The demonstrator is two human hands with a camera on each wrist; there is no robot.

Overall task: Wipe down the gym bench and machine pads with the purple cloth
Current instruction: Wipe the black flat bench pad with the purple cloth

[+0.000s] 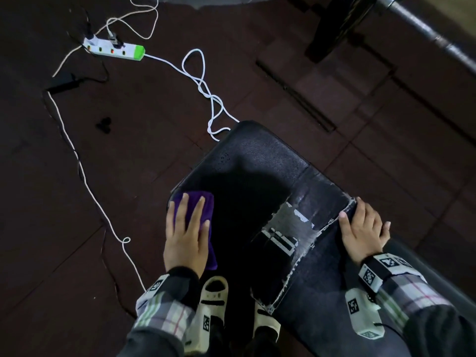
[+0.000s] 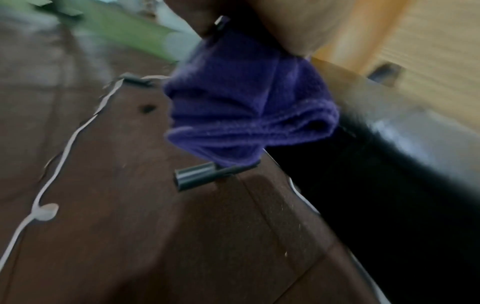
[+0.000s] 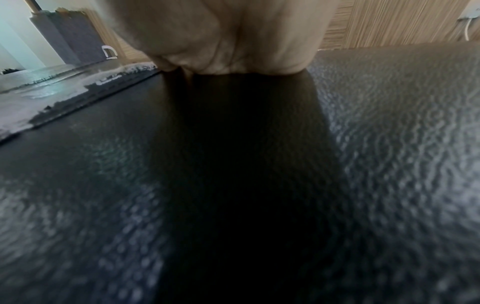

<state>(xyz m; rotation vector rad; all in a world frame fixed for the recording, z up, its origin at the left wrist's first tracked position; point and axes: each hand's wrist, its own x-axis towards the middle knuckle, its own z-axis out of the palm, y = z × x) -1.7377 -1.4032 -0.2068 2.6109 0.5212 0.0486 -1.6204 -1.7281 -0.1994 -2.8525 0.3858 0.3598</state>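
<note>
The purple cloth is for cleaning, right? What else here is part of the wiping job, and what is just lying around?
Part of the job:
purple cloth, pressed flat under the left hand
bench pad, torn near the right hand, which rests on it

Just lying about:
power strip
white cable
black adapter
barbell bar

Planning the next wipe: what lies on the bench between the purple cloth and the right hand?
In the head view: shadowed black pad, then torn grey upholstery.
</note>
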